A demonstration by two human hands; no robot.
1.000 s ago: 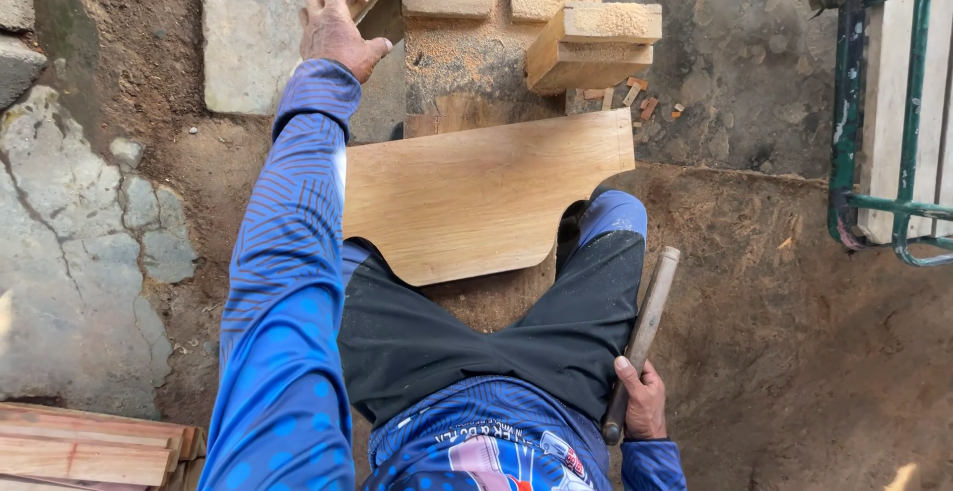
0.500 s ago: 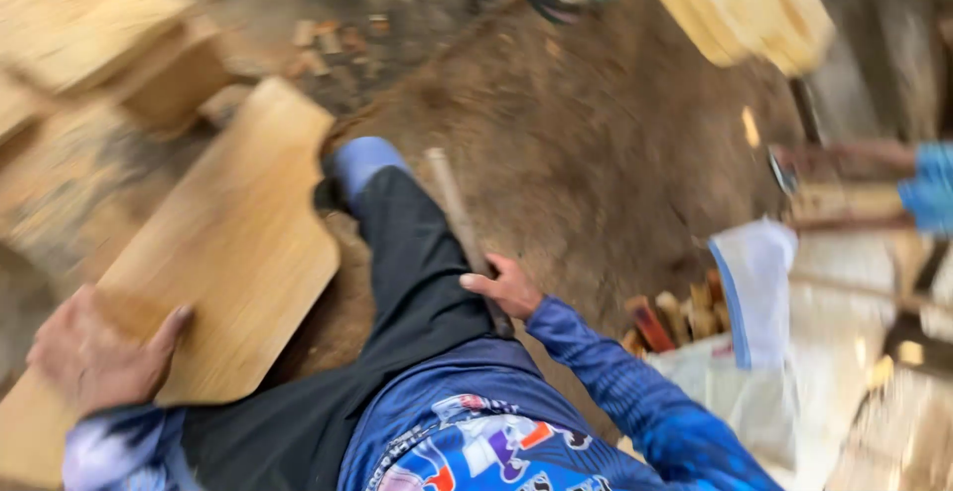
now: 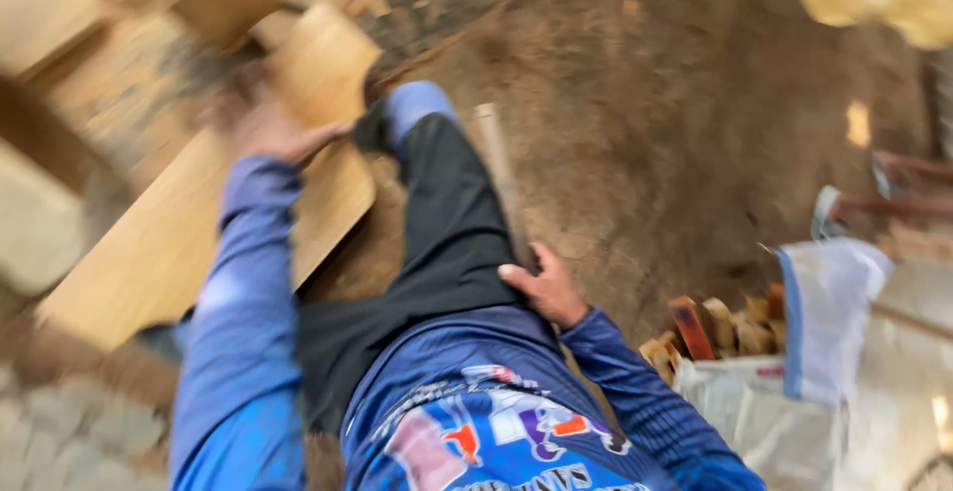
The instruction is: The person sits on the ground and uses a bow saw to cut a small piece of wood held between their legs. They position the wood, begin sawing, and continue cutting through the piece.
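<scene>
My left hand (image 3: 266, 132) rests on a broad, pale wooden board (image 3: 169, 243) that lies across my left thigh; motion blur hides the fingers. Lower down, my right hand (image 3: 544, 284) grips the bottom end of a long wooden handle (image 3: 499, 173) that runs up alongside my right leg over the dirt. I am seated, in dark trousers and a blue long-sleeved shirt.
Blurred wooden blocks (image 3: 213, 0) lie at the upper left. A white sack (image 3: 794, 352) holding small wood pieces (image 3: 715, 327) stands at the lower right. Another person's hand (image 3: 898, 188) shows at the right edge. Brown dirt ground (image 3: 675, 124) fills the middle.
The view has swung and blurred. My left hand has moved from the board's lower end up toward its middle. My right hand still holds the handle by my leg.
</scene>
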